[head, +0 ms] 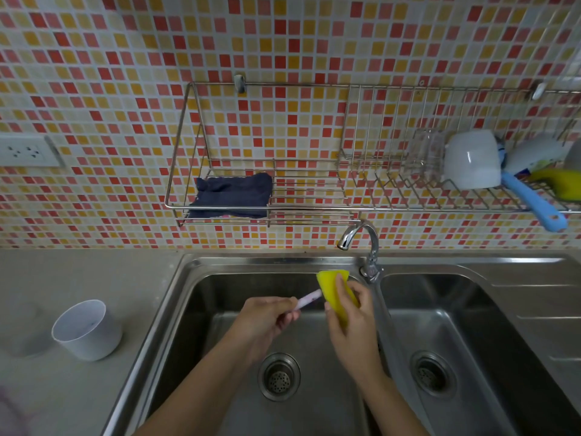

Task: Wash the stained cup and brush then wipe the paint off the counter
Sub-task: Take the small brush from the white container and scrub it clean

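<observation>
1. Two hands are up over the left basin of the sink (201, 297), both busy.
2. The left hand (270, 316) has its fingers curled round the handle of the one brush (309, 298), a pale pinkish stick pointing up and right.
3. The brush's far end runs in behind the sponge, so its tip is hidden.
4. The right hand (352, 322) grips a single yellow sponge (334, 291), fingers wrapped over its front, and presses it against the brush end.
5. One white cup (88, 328) stands upright on the grey surface (94, 272), left of the sink and well apart from both hands.
6. There is a faint pinkish blur at the surface's lower left corner, too blurred to tell what it is.
7. The sink has two basins and two drains, the left drain (279, 376) and the right drain (432, 374).
8. One chrome tap (361, 240) stands between the basins, its spout turned left above the sponge.
9. Two wire racks hang on the tiled wall: the left rack (185, 136) holds one dark blue cloth (232, 195).
10. The right rack (377, 121) carries one clear glass (424, 155), one white mug (471, 160) on its side and one blue-handled utensil (531, 202).
</observation>
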`<action>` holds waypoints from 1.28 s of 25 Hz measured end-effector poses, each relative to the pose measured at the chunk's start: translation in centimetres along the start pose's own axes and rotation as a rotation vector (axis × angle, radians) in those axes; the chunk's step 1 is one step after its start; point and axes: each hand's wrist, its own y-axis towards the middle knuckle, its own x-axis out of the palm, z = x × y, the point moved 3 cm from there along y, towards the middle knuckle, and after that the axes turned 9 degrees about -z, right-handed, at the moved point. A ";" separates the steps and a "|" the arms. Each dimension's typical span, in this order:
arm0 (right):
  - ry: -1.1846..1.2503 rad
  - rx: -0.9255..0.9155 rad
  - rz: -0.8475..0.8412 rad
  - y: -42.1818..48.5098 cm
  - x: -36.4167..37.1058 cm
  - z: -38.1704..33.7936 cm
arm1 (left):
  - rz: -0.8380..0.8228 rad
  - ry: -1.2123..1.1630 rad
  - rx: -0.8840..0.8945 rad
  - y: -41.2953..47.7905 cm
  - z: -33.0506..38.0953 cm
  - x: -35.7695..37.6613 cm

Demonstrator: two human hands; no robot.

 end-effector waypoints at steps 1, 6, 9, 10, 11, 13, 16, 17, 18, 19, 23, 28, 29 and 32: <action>0.003 -0.003 -0.022 0.3 0.1 0.0 | 0.004 -0.001 0.001 0.4 0.0 0.0; 0.174 0.280 0.029 0.7 -0.3 3.4 | 0.037 -0.034 -0.036 2.4 -0.6 -0.3; 0.191 0.469 0.027 1.0 -1.3 7.8 | 0.069 -0.067 0.000 3.3 -0.8 -0.6; 0.159 0.484 0.013 1.1 -1.6 9.2 | 0.060 -0.093 -0.004 3.7 -1.0 -0.7; 0.123 0.489 -0.013 1.5 -1.8 10.4 | 0.046 -0.114 -0.018 4.0 -1.3 -0.8; 0.080 0.469 -0.121 3.0 -2.0 12.2 | 0.036 -0.128 -0.059 4.6 -2.1 -1.0; 0.071 0.443 -0.247 5.6 -1.7 13.7 | 0.024 -0.143 -0.085 5.5 -2.8 -1.5; 0.055 0.429 -0.264 6.2 -1.2 14.1 | 0.018 -0.151 -0.082 5.7 -2.8 -1.8; 0.024 0.409 -0.283 6.5 -0.6 14.2 | 0.014 -0.158 -0.077 6.0 -2.9 -2.0; -0.015 0.376 -0.307 6.4 0.0 14.2 | 0.015 -0.166 -0.072 6.1 -2.9 -2.3; 0.063 0.372 -0.175 4.6 0.5 12.9 | 0.026 -0.159 -0.066 6.4 -3.2 -3.0; 0.195 0.327 0.019 2.9 -0.1 10.6 | 0.105 -0.109 -0.072 6.7 -2.8 -1.5; 0.219 0.296 0.020 3.0 -0.1 9.9 | 0.114 -0.066 -0.084 6.9 -2.6 -0.7; 0.203 0.191 -0.055 3.7 -0.2 8.3 | 0.090 0.005 -0.095 8.5 -2.1 2.0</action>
